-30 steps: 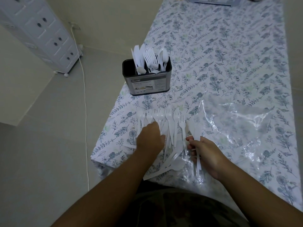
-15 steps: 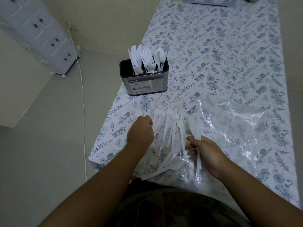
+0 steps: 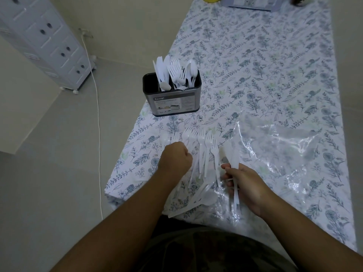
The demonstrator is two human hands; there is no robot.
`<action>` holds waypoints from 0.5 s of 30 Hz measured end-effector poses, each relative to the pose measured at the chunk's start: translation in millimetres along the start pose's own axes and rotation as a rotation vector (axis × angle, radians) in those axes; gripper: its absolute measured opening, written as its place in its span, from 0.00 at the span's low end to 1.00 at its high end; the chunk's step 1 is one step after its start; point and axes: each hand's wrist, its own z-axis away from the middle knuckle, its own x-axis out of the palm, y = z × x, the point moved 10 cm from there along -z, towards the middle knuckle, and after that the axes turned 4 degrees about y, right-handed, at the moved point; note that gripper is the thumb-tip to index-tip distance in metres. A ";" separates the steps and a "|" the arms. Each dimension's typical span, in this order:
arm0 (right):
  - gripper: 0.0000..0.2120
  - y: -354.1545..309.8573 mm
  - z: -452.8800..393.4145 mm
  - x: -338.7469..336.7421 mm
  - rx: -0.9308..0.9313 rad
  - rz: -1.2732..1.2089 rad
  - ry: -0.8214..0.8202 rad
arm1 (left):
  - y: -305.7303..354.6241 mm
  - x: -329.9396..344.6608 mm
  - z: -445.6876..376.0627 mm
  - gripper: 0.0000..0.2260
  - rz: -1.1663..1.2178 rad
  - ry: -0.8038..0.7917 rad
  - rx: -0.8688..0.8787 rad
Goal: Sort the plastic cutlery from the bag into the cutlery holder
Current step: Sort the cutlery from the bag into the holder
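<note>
- Change noted: the left hand (image 3: 176, 159) has drawn back from the middle of the loose cutlery (image 3: 204, 154) to its left edge over the last second, and is now clenched round white pieces whose tips show just beyond the knuckles; which pieces cannot be told.
- Change noted: the right hand (image 3: 245, 185) has kept its place, grasping a small bundle of white utensils (image 3: 234, 191) whose handles run under the fingers.
- Cutlery holder (image 3: 172, 95): dark, upright, near the table's left edge, beyond the hands; position unchanged. Knives stand in its left part, forks in the middle, spoons to the right.
- Loose cutlery: white plastic forks fanned on the floral tablecloth (image 3: 265, 65) between the two hands, tines pointing away; spoons lie nearer the table's front edge.
- Plastic bag (image 3: 284, 154): clear, crumpled flat, right of the forks, its near edge reaching under the right hand.
</note>
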 end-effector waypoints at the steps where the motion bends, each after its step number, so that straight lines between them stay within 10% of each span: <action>1: 0.03 -0.8 -0.2 2.0 0.003 -0.025 -0.012 | -3.6 -3.4 3.8 0.04 0.087 -0.001 -0.041; 8: 0.12 -15.6 5.7 44.8 -0.119 0.051 -0.225 | 22.2 9.7 39.0 0.06 0.676 -0.215 -0.124; 15: 0.09 5.1 -0.1 21.8 0.007 0.037 -0.064 | -10.3 -1.5 22.7 0.07 0.086 0.014 0.079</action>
